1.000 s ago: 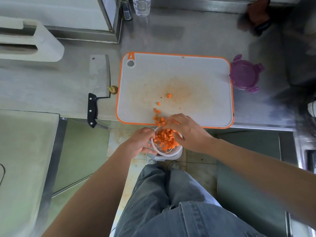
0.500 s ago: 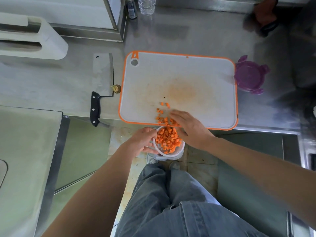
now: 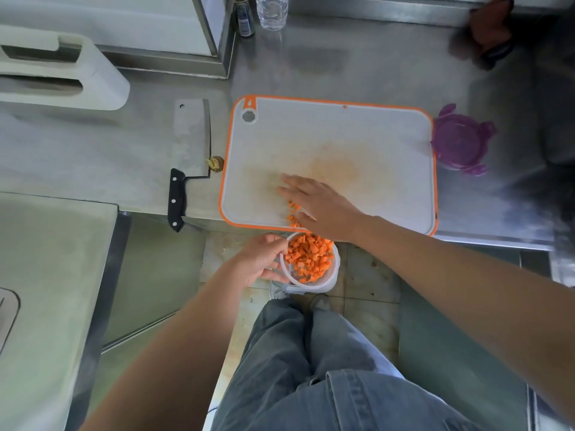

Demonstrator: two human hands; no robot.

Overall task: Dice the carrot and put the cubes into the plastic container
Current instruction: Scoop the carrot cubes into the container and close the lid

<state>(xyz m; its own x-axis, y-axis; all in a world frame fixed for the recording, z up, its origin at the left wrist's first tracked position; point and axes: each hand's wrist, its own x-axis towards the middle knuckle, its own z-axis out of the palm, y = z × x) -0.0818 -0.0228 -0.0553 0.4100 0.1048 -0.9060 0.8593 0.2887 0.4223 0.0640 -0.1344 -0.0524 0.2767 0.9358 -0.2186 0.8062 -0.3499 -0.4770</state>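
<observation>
Left hand point(image 3: 261, 259) grips the container point(image 3: 334, 269) by its rim, holding it in the air just under the near edge of the board point(image 3: 357, 141). Right hand point(image 3: 317, 203) lies flat on the board, fingers straight, beside the last loose cubes point(image 3: 292, 213). Most of the carrot is already in the container.

The danger is the floor point(image 3: 367, 275). A hard sweep could send cubes past the rim, and a one-sided grip on a well-filled container could let it tip.

The board sits on a steel tabletop point(image 3: 342, 57), its near edge at the tabletop's lip. A cleaver point(image 3: 191, 135) lies to its left with a carrot stub point(image 3: 216, 163) beside it. A purple lid point(image 3: 460, 141) touches the board's right edge and a bottle point(image 3: 272, 10) stands at the back. The tiled floor looks stained.
</observation>
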